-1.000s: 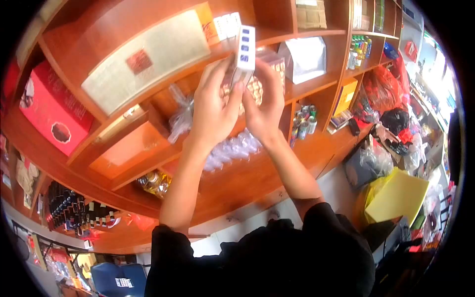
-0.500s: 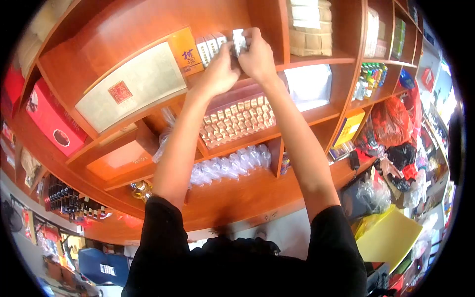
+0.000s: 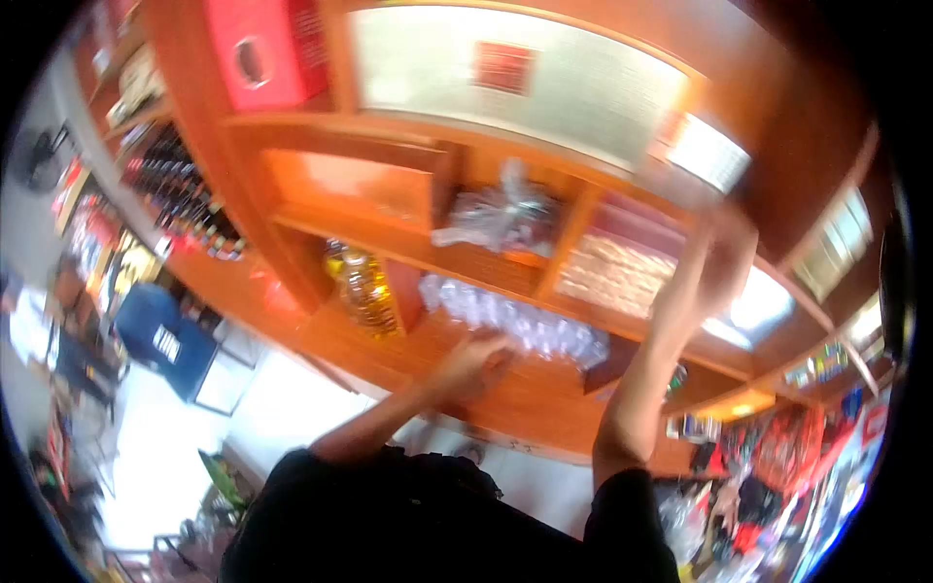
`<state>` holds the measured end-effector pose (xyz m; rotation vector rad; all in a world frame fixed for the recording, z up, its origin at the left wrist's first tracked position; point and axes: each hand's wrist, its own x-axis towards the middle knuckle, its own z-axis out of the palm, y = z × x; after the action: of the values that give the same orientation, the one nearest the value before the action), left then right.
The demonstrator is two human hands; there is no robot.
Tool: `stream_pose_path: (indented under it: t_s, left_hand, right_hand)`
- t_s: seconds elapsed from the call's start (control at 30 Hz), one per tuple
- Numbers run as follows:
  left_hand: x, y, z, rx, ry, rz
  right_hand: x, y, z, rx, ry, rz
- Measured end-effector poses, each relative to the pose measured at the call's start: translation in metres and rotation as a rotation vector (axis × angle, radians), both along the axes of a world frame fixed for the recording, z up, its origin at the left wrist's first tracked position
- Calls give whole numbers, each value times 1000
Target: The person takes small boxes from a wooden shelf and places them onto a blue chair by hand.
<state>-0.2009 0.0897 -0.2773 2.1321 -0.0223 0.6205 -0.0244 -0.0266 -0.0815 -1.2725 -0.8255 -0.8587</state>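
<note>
My left hand point(image 3: 476, 364) hangs low in front of the wooden shelf, beside a row of clear plastic-wrapped items point(image 3: 525, 325); its fingers look curled, and blur hides whether they hold anything. Higher up at the right, my right hand point(image 3: 724, 253) is smeared by motion just below a group of small white boxes point(image 3: 709, 153). These boxes stand on the upper shelf at the right end of a long pale box with a red square point(image 3: 573, 87). Stacked beige pieces point(image 3: 617, 277) lie in the compartment left of my right hand.
A red box point(image 3: 267, 53) stands at the upper left. A tied plastic bag point(image 3: 505, 214) and golden bottles point(image 3: 367, 291) occupy lower compartments. Dark bottles point(image 3: 175, 185) and a blue chair point(image 3: 160, 335) are at the left. Red bags point(image 3: 787, 447) lie at the lower right.
My hands have parted: the left has dropped away from the small white boxes, while the right remains near them, slightly lower. The view has swung left.
</note>
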Motion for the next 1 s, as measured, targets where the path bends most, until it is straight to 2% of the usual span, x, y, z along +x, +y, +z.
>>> stream_pose_path:
  t_s: [0.07,0.1,0.13,0.17,0.23,0.27,0.33,0.43,0.53,0.57,0.63,0.67,0.7,0.77,0.83,0.9,0.93,0.97,1.0]
  left_hand:
    - [-65,13,-50,-235,499,185]
    - [-100,22,-40,-236,683,74]
    - [-135,24,-96,-361,225,50]
    - [-173,28,-117,-438,196,89]
    - [-247,31,-122,-599,309,259]
    - [-283,31,-128,-653,330,346]
    - [-346,26,-139,-735,348,487]
    - [-429,24,-145,-808,335,629]
    - [-506,22,-140,-847,359,752]
    - [-533,22,-134,-864,390,794]
    - [-581,19,-118,-907,494,876]
    - [-596,6,-142,-896,135,1004]
    - [-613,-1,-143,-902,124,1036]
    - [-639,-9,-143,-909,-79,1072]
    - [-650,-20,-163,-942,-193,1152]
    - [-655,-26,-175,-934,-223,1423]
    - [-654,-24,-188,-1026,-338,1415]
    - [-649,-23,-205,-1028,-346,1434]
    - [-644,-20,-222,-1028,-335,1549]
  right_hand:
    - [-100,44,-67,69,-32,625]
    - [-130,64,-98,-140,-432,939]
    - [-177,81,-137,-468,-301,1018]
    - [-230,97,-159,-792,-12,1151]
    - [-306,133,-243,-1116,-211,1404]
    - [-333,147,-267,-1133,-259,1472]
    - [-391,163,-299,-1487,-33,1819]
    - [-470,188,-324,-1700,-119,2043]
    - [-548,212,-314,-1917,-265,2124]
    - [-575,217,-312,-1935,-324,2150]
    - [-617,220,-310,-1740,-311,2189]
    - [-635,220,-307,-1687,-339,2219]
    - [-652,218,-306,-1691,-366,2245]
    - [-682,214,-307,-1571,-467,2250]
    - [-709,217,-311,-1613,-588,2255]
    - [-731,222,-329,-1539,-922,2215]
    - [-742,224,-339,-1491,-969,2219]
    - [-753,227,-345,-1488,-984,2236]
    - [-764,231,-350,-1604,-1055,2273]
